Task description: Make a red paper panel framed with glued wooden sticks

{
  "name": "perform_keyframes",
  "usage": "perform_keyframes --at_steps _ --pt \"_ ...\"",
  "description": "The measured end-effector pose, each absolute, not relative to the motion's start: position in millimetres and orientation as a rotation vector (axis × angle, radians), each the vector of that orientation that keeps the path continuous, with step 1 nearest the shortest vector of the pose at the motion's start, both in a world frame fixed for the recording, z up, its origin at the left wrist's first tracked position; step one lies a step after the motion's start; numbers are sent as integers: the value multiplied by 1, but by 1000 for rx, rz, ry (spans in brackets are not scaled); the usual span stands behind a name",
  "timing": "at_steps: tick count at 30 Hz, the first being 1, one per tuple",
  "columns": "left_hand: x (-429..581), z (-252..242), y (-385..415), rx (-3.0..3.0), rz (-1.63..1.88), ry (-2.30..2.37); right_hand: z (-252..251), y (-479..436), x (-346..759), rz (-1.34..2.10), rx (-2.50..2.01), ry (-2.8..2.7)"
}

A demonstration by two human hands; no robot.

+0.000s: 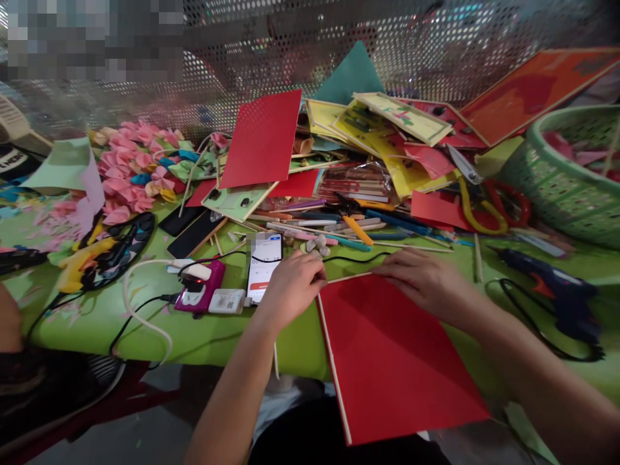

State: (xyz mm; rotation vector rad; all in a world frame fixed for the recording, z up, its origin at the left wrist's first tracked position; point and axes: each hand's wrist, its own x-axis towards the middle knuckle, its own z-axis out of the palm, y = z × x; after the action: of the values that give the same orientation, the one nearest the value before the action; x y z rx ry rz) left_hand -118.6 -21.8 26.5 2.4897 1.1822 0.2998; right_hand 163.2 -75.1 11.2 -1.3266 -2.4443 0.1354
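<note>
Two-handed, touched the top edge of the red card, just below both hands. Held the left hand nearly closed at the corner; could not tell its grip. Rested the right hand loosely open along the edge. Had the phone just left of the left hand.

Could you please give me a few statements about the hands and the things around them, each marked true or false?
1. The left hand is at the red sheet's far left corner. True.
2. A thin stick runs along the sheet's left edge. True.
3. The phone lies right of the sheet. False: it lies to the left.
4. The basket is yellow. False: it is green.
5. The blue glue gun lies right of the sheet. True.
</note>
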Motion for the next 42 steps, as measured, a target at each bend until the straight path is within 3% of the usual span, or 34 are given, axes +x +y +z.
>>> perform_keyframes --at_steps 16,30,42 --pt "-115 27 -23 2518 322 1193 11 -69 177 77 -1394 -2322" --pt "-103 42 -33 2684 42 1277 6 -65 196 -33 -1693 -2272" --pt "-133 49 -77 2564 -86 1612 10 -66 195 110 -1752 -2281"
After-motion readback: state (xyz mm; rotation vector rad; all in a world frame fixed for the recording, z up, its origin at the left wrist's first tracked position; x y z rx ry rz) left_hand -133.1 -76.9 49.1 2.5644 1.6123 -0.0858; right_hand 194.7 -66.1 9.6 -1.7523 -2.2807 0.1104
